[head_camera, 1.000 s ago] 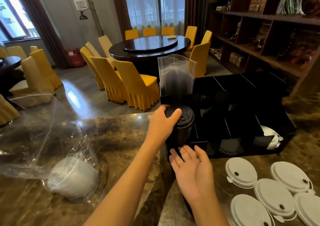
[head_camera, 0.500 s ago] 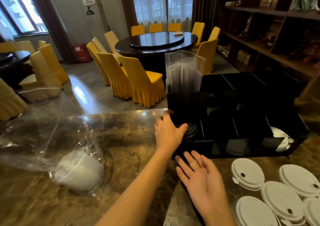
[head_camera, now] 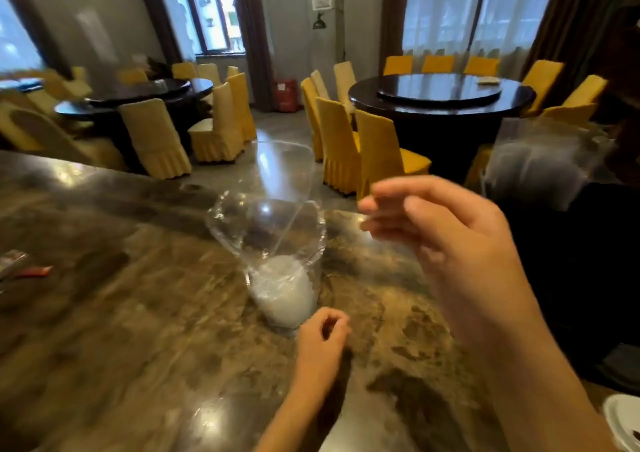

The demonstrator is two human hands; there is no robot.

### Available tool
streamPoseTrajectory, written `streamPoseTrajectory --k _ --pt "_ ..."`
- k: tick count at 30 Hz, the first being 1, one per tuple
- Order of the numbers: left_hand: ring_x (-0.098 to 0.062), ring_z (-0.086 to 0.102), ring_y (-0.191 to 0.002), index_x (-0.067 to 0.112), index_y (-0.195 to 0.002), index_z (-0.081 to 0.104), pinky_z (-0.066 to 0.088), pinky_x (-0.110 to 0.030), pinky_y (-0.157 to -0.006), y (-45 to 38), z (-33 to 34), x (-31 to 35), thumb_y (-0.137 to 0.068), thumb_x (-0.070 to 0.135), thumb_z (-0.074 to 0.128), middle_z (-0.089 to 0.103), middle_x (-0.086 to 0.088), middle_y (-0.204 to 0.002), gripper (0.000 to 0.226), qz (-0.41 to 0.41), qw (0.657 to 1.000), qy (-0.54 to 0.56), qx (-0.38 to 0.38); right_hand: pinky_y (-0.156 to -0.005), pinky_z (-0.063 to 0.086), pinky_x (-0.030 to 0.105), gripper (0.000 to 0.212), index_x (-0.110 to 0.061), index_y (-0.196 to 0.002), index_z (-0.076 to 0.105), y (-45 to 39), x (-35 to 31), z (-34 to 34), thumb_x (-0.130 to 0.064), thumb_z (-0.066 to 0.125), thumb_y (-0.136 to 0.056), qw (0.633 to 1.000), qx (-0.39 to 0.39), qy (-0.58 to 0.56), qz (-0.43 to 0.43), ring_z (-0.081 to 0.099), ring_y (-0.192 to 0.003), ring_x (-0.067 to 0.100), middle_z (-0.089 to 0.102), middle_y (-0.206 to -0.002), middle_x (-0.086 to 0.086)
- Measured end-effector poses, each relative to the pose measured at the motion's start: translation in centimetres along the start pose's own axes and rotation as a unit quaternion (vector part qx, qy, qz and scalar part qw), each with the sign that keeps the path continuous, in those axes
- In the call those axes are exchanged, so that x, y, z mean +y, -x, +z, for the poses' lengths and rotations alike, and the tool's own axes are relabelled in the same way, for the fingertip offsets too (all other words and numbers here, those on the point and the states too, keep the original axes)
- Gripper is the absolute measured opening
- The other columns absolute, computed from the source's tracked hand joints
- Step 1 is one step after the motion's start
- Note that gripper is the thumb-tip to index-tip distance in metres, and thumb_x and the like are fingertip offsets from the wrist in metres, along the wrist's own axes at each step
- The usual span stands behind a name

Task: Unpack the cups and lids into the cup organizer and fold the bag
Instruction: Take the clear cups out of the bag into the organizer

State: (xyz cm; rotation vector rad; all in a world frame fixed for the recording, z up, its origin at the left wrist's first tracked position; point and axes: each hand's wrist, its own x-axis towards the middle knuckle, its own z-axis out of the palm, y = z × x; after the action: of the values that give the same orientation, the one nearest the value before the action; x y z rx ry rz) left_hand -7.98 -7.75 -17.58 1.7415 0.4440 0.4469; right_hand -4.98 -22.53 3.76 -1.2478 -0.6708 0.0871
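Task incomplete. The clear bag (head_camera: pixel 268 230) lies unfolded on the desk (head_camera: pixel 121 313), with a white stack (head_camera: pixel 282 290), probably cups or lids, inside. The cup organizer (head_camera: pixel 571 243) stands at right; its contents are too blurred to tell. The left hand (head_camera: pixel 320 339), loosely curled and empty, rests just beside the stack. The right hand (head_camera: pixel 446 230) hovers half-open, empty, right of the bag.

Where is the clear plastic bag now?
In the head view, the clear plastic bag lies mid-frame on the brown marble counter, just beyond the left hand.
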Motion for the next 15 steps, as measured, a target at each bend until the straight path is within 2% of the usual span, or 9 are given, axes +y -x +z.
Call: streamPoseTrajectory --k 2,4,7,9,10,11,13,14,15 --pt "-0.014 0.06 -0.058 0.017 -0.067 0.068 0.049 -0.026 -0.059 1.0 -2.5 -2.7 -0.085 -0.014 0.058 0.067 0.0 -0.059 0.037 -0.071 0.995 0.032 0.063 -0.081 0.06 0.035 0.029 -0.009 -0.103 0.074 -2.9 -0.2 3.3 -0.003 0.048 -0.09 0.994 -0.062 0.08 -0.045 0.074 -0.089 0.024 0.078 -0.093 0.009" --pt "-0.024 0.057 -0.059 0.017 -0.068 0.069 0.045 -0.036 -0.06 1.1 -4.7 -4.3 -0.082 -0.014 0.054 0.065 -0.005 -0.059 0.037 -0.116 0.984 0.045 0.126 -0.084 0.058 0.033 0.033 -0.008 -0.102 0.074 -6.3 0.6 6.8 0.004 0.046 -0.089 0.963 -0.14 0.216 -0.079 0.071 -0.091 0.02 0.076 -0.095 0.009" --pt "-0.028 0.06 -0.061 0.022 -0.077 0.067 0.051 -0.045 -0.058 -0.1 -7.0 -4.6 -0.085 -0.006 0.053 0.067 -0.01 -0.067 0.033 -0.151 0.967 0.029 0.206 -0.084 0.053 0.041 0.025 -0.003 -0.1 0.07 -10.9 3.7 11.3 -0.001 0.047 -0.091 0.845 -0.269 0.46 -0.043 0.065 -0.101 0.032 0.071 -0.103 0.017" --pt "-0.028 0.062 -0.06 0.025 -0.088 0.064 0.057 -0.054 -0.063 -1.2 -7.8 -4.2 -0.087 0.001 0.053 0.067 -0.012 -0.071 0.026 -0.168 0.958 0.01 0.231 -0.074 0.046 0.038 0.015 -0.001 -0.097 0.062 -12.7 6.5 12.6 -0.006 0.049 -0.095 0.757 -0.341 0.557 0.018 0.062 -0.103 0.038 0.066 -0.099 0.021" --pt "-0.027 0.062 -0.061 0.023 -0.095 0.063 0.057 -0.056 -0.067 -1.7 -8.1 -3.7 -0.087 0.002 0.053 0.066 -0.012 -0.072 0.024 -0.177 0.956 0.02 0.232 -0.071 0.045 0.037 0.015 0.0 -0.106 0.06 -13.3 7.9 12.7 -0.007 0.051 -0.096 0.709 -0.376 0.595 0.048 0.064 -0.103 0.039 0.067 -0.103 0.022" --pt "-0.027 0.062 -0.064 0.02 -0.103 0.061 0.057 -0.057 -0.071 -2.1 -8.2 -3.3 -0.087 0.004 0.053 0.066 -0.011 -0.074 0.024 -0.19 0.955 0.028 0.225 -0.069 0.049 0.038 0.021 0.0 -0.115 0.059 -13.7 9.6 12.5 -0.006 0.054 -0.095 0.677 -0.396 0.615 0.088 0.066 -0.099 0.038 0.068 -0.106 0.021" --pt "-0.025 0.067 -0.076 0.018 -0.113 0.057 0.059 -0.053 -0.08 -2.8 -8.5 -2.6 -0.089 0.009 0.054 0.068 -0.006 -0.083 0.026 -0.206 0.957 0.002 0.205 -0.058 0.054 0.037 0.02 -0.003 -0.114 0.06 -14.1 12.2 11.5 -0.01 0.059 -0.095 0.651 -0.406 0.619 0.168 0.068 -0.076 0.03 0.066 -0.088 0.012" --pt "-0.024 0.068 -0.081 0.02 -0.116 0.055 0.059 -0.052 -0.083 -3.2 -8.5 -2.3 -0.091 0.012 0.055 0.069 -0.004 -0.087 0.026 -0.211 0.958 -0.011 0.193 -0.051 0.053 0.031 0.014 -0.002 -0.104 0.062 -14.2 13.5 11.0 -0.014 0.061 -0.096 0.64 -0.411 0.62 0.189 0.066 -0.068 0.026 0.062 -0.078 0.007" --pt "-0.023 0.068 -0.085 0.02 -0.116 0.054 0.059 -0.052 -0.084 -3.5 -8.5 -2.0 -0.092 0.016 0.055 0.069 -0.004 -0.09 0.025 -0.214 0.958 -0.01 0.188 -0.046 0.05 0.026 0.017 -0.003 -0.09 0.061 -14.1 14.9 10.4 -0.019 0.064 -0.095 0.628 -0.422 0.625 0.192 0.065 -0.062 0.023 0.06 -0.07 0.004"
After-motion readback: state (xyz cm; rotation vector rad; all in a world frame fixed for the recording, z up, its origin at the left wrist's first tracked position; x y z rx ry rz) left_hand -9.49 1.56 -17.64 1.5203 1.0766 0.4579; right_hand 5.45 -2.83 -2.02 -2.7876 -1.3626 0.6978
